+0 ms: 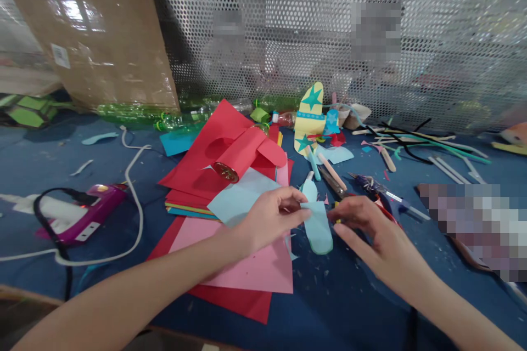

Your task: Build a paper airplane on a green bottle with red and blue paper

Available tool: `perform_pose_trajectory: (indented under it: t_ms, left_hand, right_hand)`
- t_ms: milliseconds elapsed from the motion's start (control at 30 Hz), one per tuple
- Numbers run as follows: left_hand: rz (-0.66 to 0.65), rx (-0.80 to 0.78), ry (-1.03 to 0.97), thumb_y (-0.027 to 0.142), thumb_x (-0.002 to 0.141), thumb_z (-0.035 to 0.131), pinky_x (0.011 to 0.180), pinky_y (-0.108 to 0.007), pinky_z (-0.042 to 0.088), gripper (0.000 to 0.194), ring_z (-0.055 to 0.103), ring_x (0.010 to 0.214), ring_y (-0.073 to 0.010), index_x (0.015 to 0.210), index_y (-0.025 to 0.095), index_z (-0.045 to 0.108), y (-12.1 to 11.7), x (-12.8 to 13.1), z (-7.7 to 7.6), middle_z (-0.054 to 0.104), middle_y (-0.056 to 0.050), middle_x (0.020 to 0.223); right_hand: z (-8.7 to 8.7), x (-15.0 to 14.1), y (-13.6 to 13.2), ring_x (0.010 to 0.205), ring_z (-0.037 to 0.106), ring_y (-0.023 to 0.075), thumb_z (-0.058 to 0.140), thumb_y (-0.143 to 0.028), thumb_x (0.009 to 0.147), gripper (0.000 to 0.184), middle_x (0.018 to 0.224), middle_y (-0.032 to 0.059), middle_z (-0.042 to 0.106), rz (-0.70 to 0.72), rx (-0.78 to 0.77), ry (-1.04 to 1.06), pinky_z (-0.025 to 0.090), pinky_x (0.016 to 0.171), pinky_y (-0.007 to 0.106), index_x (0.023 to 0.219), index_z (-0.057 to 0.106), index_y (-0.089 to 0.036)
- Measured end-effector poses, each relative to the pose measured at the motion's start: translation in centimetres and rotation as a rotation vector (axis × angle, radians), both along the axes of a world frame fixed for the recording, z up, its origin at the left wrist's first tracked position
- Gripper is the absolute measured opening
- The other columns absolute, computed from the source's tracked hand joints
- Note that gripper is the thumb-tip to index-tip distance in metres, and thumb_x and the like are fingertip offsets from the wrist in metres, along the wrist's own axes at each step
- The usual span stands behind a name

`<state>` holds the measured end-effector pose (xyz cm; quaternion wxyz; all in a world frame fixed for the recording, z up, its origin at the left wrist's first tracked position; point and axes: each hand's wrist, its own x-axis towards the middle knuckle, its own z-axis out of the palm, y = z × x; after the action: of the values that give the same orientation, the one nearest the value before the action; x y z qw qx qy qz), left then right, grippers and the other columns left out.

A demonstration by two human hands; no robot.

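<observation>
Your left hand point(269, 216) pinches the blue paper point(319, 236) at its upper left edge, thumb and forefinger closed on it. That piece is over the table point(341, 307), just right of the stacked sheets, its rounded end toward you. Your right hand point(373, 236) is half curled at the paper's right side; a small yellow bit point(337, 213) shows at its fingertips, but the view is too poor for you to tell whether they grip it.

Beyond your hands lie the scissors point(331, 181), tilted, their blades away from you, with a pale stick point(332, 171) against them. To your left, a red tube point(241, 153) with a can end showing rests on the red sheets point(208, 153); nearer you is a pink sheet point(247, 274). A yellow cutout point(308, 105) with blue stars stands behind, and a purple power strip point(101, 205) sits far left.
</observation>
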<state>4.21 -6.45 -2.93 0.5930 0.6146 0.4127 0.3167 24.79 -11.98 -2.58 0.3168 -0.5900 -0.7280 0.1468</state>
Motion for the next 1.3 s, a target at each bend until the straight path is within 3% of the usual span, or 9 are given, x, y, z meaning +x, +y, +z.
perform_pose_trajectory:
  t_ms: [100,167,367,467,633,833,967,1167,1300]
  left_hand:
    - [-0.084,0.048,0.057,0.032,0.077,0.065,0.059,-0.023,0.044,0.017,0.056,0.062,-0.0118,0.084,0.018,0.058,-0.6,0.0,0.2,0.058,0.003,0.065]
    - [-0.113,0.087,0.068,0.035,0.081,0.061,0.061,-0.024,0.046,0.018,0.059,0.065,-0.0128,0.085,0.017,0.059,-0.6,-0.1,0.6,0.062,0.0,0.07]
    - [0.041,0.428,0.41,0.026,0.085,0.055,0.069,-0.028,0.047,0.015,0.061,0.077,-0.0166,0.094,0.017,0.062,1.2,-1.0,1.3,0.067,-0.004,0.085]
    - [-0.04,0.544,0.589,0.027,0.083,0.059,0.074,-0.033,0.047,0.018,0.059,0.08,-0.0196,0.096,0.016,0.064,1.7,-0.7,0.6,0.065,-0.006,0.087]
    - [-0.074,0.65,0.621,0.024,0.079,0.066,0.08,-0.035,0.045,0.027,0.056,0.086,-0.0217,0.105,0.019,0.059,1.1,0.5,-0.8,0.061,-0.003,0.084]
    - [-0.081,0.679,0.63,0.029,0.081,0.064,0.081,-0.039,0.043,0.035,0.054,0.092,-0.0257,0.112,0.017,0.053,0.9,0.8,-1.3,0.061,-0.007,0.092]
    - [-0.104,0.712,0.61,0.025,0.082,0.062,0.081,-0.038,0.043,0.018,0.053,0.092,-0.0245,0.097,0.018,0.059,1.1,0.8,-1.5,0.06,-0.007,0.093]
    - [-0.06,0.55,0.537,0.01,0.075,0.062,0.079,-0.034,0.043,0.013,0.054,0.086,-0.0209,0.083,0.019,0.056,1.0,0.9,-0.6,0.058,-0.002,0.085]
    - [-0.042,0.473,0.506,0.018,0.076,0.065,0.079,-0.036,0.044,0.031,0.055,0.088,-0.0227,0.106,0.019,0.057,1.0,1.0,-0.4,0.06,-0.005,0.091]
  right_hand:
    - [-0.3,-1.1,-0.4,0.07,0.065,0.0152,0.057,-0.038,0.086,0.017,0.081,0.0004,0.064,0.121,-0.241,0.379,0.054,0.062,0.025,0.092,0.046,-0.026]
    - [-0.5,-1.2,-0.4,0.063,0.06,0.0122,0.059,-0.035,0.084,0.017,0.073,-0.0031,0.057,0.106,-0.257,0.487,0.051,0.056,0.021,0.084,0.045,-0.026]
    - [-0.4,0.2,0.6,0.064,0.058,0.0126,0.067,-0.039,0.078,0.018,0.074,-0.001,0.059,-0.038,-0.188,0.599,0.049,0.056,0.021,0.079,0.058,-0.024]
    - [-0.6,0.3,0.9,0.068,0.06,0.0147,0.067,-0.043,0.076,0.022,0.077,0.0016,0.064,-0.065,-0.224,0.631,0.051,0.06,0.023,0.082,0.063,-0.023]
    - [-0.9,-0.5,0.9,0.066,0.063,0.0152,0.067,-0.045,0.075,0.025,0.074,0.0012,0.065,-0.031,-0.24,0.655,0.053,0.059,0.025,0.083,0.059,-0.023]
    - [-0.7,-0.5,0.7,0.069,0.065,0.0165,0.065,-0.044,0.077,0.027,0.077,0.0023,0.067,-0.072,-0.266,0.663,0.053,0.059,0.025,0.09,0.053,-0.024]
    - [-0.9,-0.3,0.8,0.07,0.065,0.017,0.064,-0.045,0.078,0.027,0.078,0.0024,0.066,-0.07,-0.267,0.665,0.053,0.06,0.027,0.092,0.052,-0.024]
    - [-1.2,-0.1,0.8,0.072,0.065,0.0158,0.067,-0.043,0.078,0.038,0.077,-0.001,0.067,-0.075,-0.278,0.732,0.052,0.064,0.026,0.106,0.047,-0.027]
    - [-1.1,-0.1,0.7,0.072,0.064,0.0163,0.07,-0.049,0.073,0.043,0.075,0.0,0.068,-0.114,-0.317,0.755,0.052,0.068,0.027,0.104,0.052,-0.024]
